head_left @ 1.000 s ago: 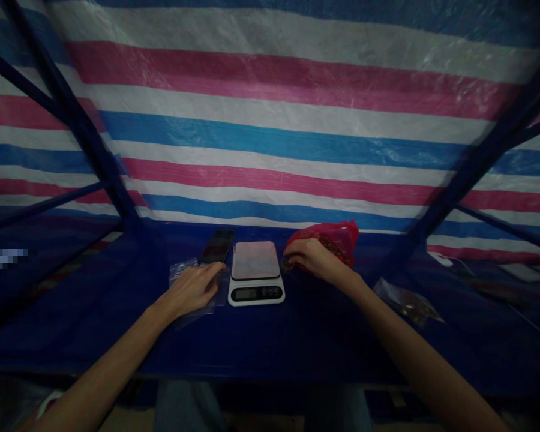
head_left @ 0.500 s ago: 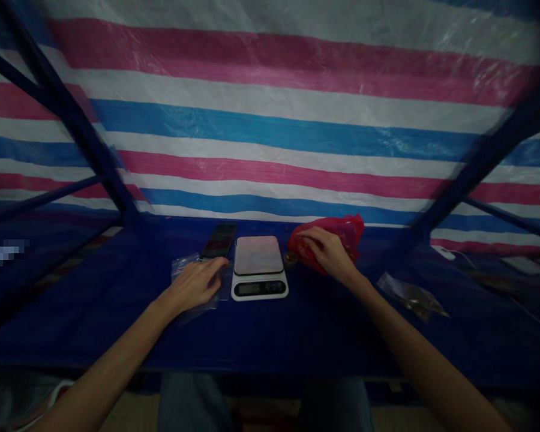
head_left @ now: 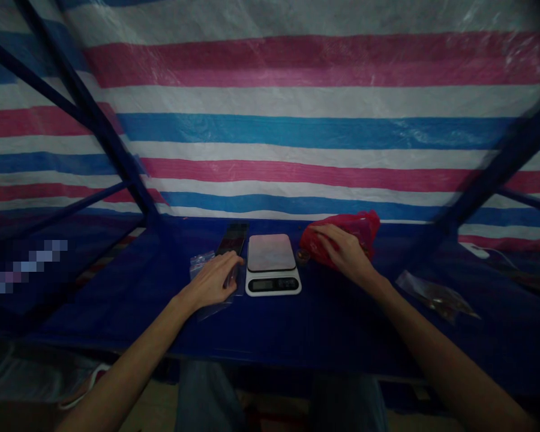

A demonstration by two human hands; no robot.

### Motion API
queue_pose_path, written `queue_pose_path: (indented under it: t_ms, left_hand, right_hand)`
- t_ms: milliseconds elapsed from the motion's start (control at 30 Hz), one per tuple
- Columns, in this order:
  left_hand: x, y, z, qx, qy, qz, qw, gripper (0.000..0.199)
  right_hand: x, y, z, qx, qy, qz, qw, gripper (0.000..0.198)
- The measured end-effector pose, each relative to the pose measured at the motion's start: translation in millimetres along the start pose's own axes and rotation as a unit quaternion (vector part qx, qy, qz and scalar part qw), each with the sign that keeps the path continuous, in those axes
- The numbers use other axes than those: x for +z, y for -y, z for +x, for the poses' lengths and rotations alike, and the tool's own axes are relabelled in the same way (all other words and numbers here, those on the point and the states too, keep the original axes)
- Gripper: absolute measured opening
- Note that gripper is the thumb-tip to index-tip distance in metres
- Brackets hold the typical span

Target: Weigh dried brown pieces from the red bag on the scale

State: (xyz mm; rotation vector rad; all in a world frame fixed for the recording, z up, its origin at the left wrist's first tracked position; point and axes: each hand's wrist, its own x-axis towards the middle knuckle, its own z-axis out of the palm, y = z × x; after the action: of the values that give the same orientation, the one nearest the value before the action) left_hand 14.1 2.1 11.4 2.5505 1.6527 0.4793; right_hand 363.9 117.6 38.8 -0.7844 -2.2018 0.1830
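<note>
My left hand [head_left: 216, 279] rests on some clear plastic zip bags [head_left: 202, 261], fingers lightly bent and thumb apart, not gripped round anything I can see. Right of it stands a white kitchen scale [head_left: 272, 264] with a pale square top and a dark display; nothing lies on its plate. My right hand [head_left: 342, 249] reaches over a red plastic bag [head_left: 364, 228], with a gap between thumb and fingers. Its fingertips touch the bag, and I see nothing held in them. A small brassy piece [head_left: 303, 257] lies beside the bag.
A dark flat phone-like object [head_left: 233, 238] lies behind my left hand. To the right is a clear bag of small metal pieces [head_left: 438, 295]; farther off sits a white plug strip [head_left: 474, 249]. Blue frame bars [head_left: 112, 144] flank the blue table [head_left: 270, 333]; a striped sheet [head_left: 297, 132] hangs behind.
The view has turned slightly left, so everything sits farther right. Thumb and fingers of my right hand look a little more apart at the red bag. My left hand stays on the clear bags.
</note>
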Motion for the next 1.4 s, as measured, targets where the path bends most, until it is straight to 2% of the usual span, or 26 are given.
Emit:
queue_pose_path:
  t_ms: [133, 200, 233, 300, 400, 467, 567, 633, 733, 967, 1167, 1400]
  left_hand:
    - [3, 2, 2, 0.014, 0.02, 0.025, 0.999, 0.027]
    - [6, 5, 3, 0.016, 0.024, 0.043, 0.999, 0.022]
    - [7, 7, 4, 0.014, 0.021, 0.049, 0.998, 0.02]
    - [9, 10, 4, 0.004, 0.006, 0.063, 0.998, 0.016]
    - [10, 15, 4, -0.008, -0.014, 0.083, 0.996, 0.013]
    - [10, 15, 3, -0.003, -0.023, 0.087, 0.996, 0.013]
    - [10, 14, 1, 0.015, -0.032, 0.08, 0.996, 0.016]
    - [10, 13, 0, 0.02, -0.038, 0.076, 0.996, 0.017]
    - [11, 13, -1, 0.012, -0.041, 0.073, 0.996, 0.019]
    - [12, 13, -1, -0.012, -0.029, 0.075, 0.997, 0.02]
    - [12, 10, 0, -0.012, -0.024, 0.07, 0.997, 0.022]
    - [12, 7, 1, -0.009, -0.02, 0.061, 0.998, 0.024]
  right_hand:
    - [-26, -23, 3, 0.056, -0.144, -0.067, 0.986, 0.035]
    - [-44, -50, 3, 0.116, -0.173, -0.088, 0.974, 0.033]
    - [-51, -64, 2, 0.142, -0.145, -0.077, 0.976, 0.031]
    - [-58, -88, -2, 0.154, -0.035, -0.043, 0.987, 0.024]
    - [-48, -103, -6, 0.094, 0.103, 0.005, 0.99, 0.018]
    - [-35, -102, -9, 0.055, 0.134, 0.018, 0.989, 0.026]
    - [-18, -99, -13, 0.035, 0.1, -0.013, 0.994, 0.034]
    - [-11, -99, -15, 0.036, 0.081, -0.041, 0.995, 0.034]
    - [-7, -100, -16, 0.032, 0.111, -0.047, 0.992, 0.027]
    - [-7, -97, -10, 0.012, 0.139, -0.067, 0.988, 0.018]
    - [-12, -99, -12, 0.001, 0.099, -0.072, 0.992, 0.018]
    - [-24, -80, -7, -0.008, 0.121, -0.057, 0.991, 0.016]
